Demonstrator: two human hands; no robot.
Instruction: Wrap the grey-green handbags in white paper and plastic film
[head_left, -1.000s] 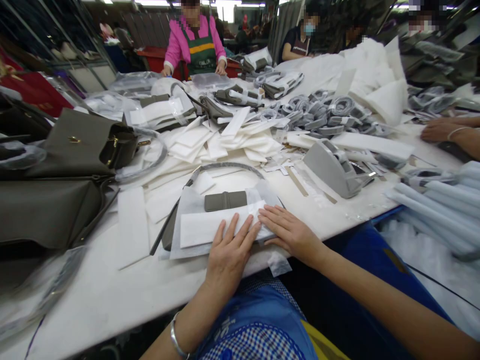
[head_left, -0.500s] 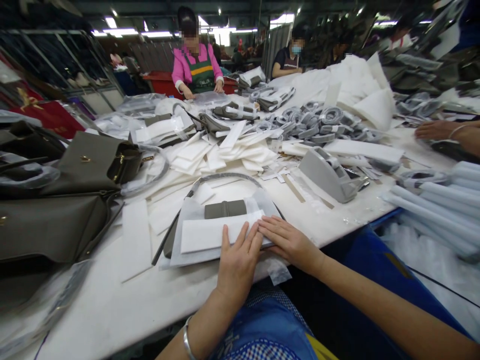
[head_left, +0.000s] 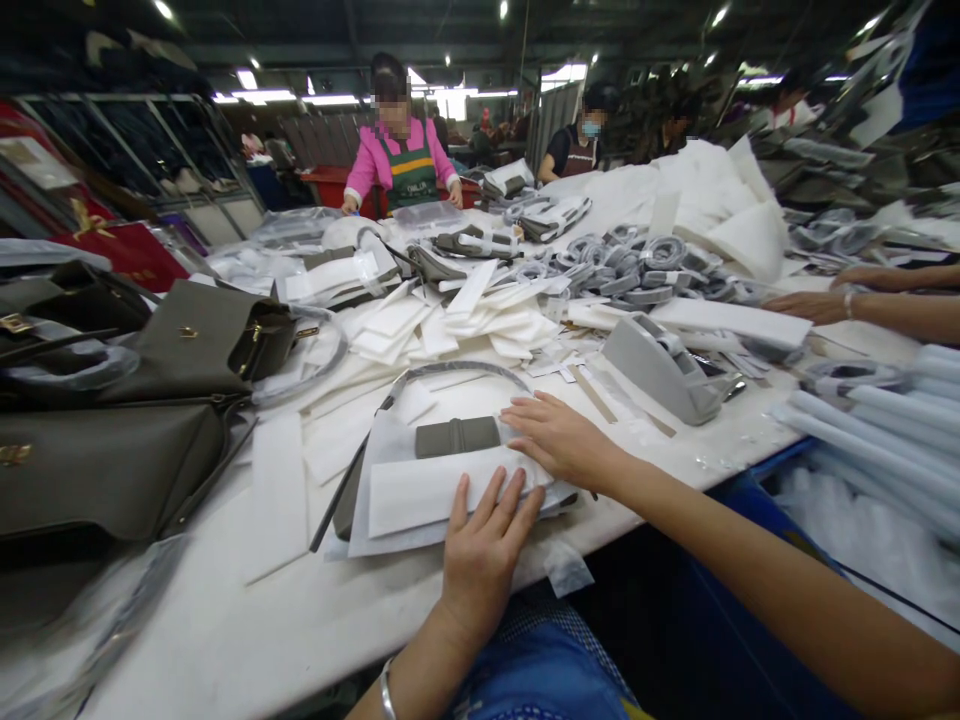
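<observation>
A grey-brown handbag (head_left: 343,508) lies flat before me, largely hidden under a thin white sheet (head_left: 358,545). Its wrapped handle (head_left: 469,370) arches away from me. On the sheet rests a white foam strip (head_left: 412,492), just below an uncovered grey-brown tab (head_left: 456,436). My left hand (head_left: 491,530) lies with fingers spread on the strip's near right part. Over the bag's right side, beside the tab, my right hand (head_left: 562,440) reaches with straight fingers; whether its palm touches the sheet I cannot tell.
A tape dispenser (head_left: 660,365) stands to the right. White foam pieces (head_left: 465,310) and wrapped straps (head_left: 637,260) are heaped behind the bag. Finished-looking handbags (head_left: 112,470) crowd the left. A co-worker's hands (head_left: 814,305) are at the far right; another person (head_left: 405,160) stands opposite.
My right hand has moved up and away from the bag's near edge to beside the tab. My left hand stays on the foam strip. The co-worker's hands at right have reached further left.
</observation>
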